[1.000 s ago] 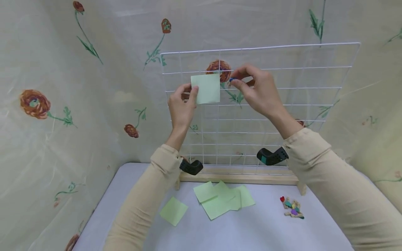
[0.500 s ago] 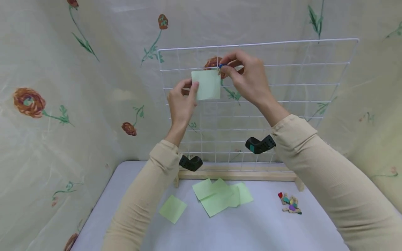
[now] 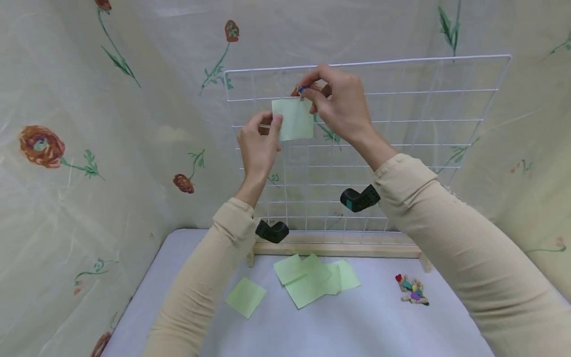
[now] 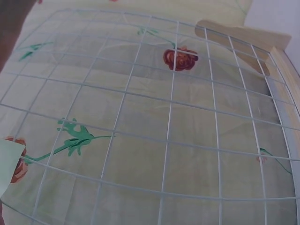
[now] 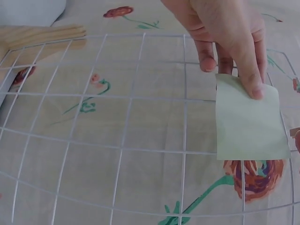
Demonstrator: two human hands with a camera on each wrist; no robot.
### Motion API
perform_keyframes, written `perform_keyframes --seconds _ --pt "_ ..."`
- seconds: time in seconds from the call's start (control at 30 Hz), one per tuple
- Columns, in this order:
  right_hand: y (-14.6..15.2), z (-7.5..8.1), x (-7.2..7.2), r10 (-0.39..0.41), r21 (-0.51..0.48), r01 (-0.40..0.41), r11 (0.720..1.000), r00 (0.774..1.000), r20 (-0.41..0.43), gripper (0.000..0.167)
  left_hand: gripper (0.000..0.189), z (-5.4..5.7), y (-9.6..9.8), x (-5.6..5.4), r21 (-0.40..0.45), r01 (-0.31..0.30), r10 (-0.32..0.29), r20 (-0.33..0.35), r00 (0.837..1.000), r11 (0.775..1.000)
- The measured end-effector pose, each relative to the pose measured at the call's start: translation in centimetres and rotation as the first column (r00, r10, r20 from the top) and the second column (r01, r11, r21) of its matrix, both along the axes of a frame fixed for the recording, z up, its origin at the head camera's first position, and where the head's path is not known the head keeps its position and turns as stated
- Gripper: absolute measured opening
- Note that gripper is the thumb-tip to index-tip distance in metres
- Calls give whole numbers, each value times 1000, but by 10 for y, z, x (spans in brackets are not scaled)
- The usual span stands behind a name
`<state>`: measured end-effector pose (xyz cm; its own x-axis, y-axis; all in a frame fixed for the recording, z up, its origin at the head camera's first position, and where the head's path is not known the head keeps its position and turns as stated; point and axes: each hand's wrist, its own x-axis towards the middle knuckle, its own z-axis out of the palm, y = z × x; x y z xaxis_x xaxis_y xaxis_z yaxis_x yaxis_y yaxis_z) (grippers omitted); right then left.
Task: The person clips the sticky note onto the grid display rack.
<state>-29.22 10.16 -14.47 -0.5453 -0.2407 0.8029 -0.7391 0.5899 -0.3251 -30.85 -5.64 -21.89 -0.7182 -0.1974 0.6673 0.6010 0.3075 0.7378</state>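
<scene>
Head view: the right hand (image 3: 339, 101) has just come leftward, from beside the green note (image 3: 295, 121) to its top edge, bringing a blue-topped peg (image 3: 302, 89) with it. The left hand (image 3: 260, 148) has hardly moved. The peg now sits at that edge, right of its middle, so paper and wire grid (image 3: 446, 58) seem about ready to be joined; whether the peg has bitten cannot be told. The note is upright before the grid's upper left part.

The left grip is closed on the note's left side, thumb in front and fingers behind, as the right wrist view confirms. The right grip is pinched on the peg, thumb and forefinger nearly together. Below, loose notes (image 3: 308, 290) and a small pile of pegs (image 3: 415, 291) lie on the counter (image 3: 366, 327).
</scene>
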Motion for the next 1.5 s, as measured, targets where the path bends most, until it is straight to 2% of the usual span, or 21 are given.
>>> perform_keyframes --seconds 0.37,0.6,0.9,1.17,1.5 --pt "-5 0 -6 11 -1 -11 1000 1000 14 10 26 1 1 -2 17 0 0 -12 1000 1000" --pt "-5 -1 -8 -17 17 17 1000 1000 21 10 26 0 2 -2 13 5 -5 -17 1000 1000" --pt "-6 -2 -9 -58 76 58 995 998 -9 10 26 1 3 -2 13 1 -1 -4 1000 1000" --pt "-8 -1 -11 -66 86 70 994 997 -46 9 23 1 1 -3 10 -13 13 -28 1000 1000" --pt "-8 -2 -10 -95 75 98 992 995 -42 10 23 0 3 -1 6 -1 2 -34 999 1000"
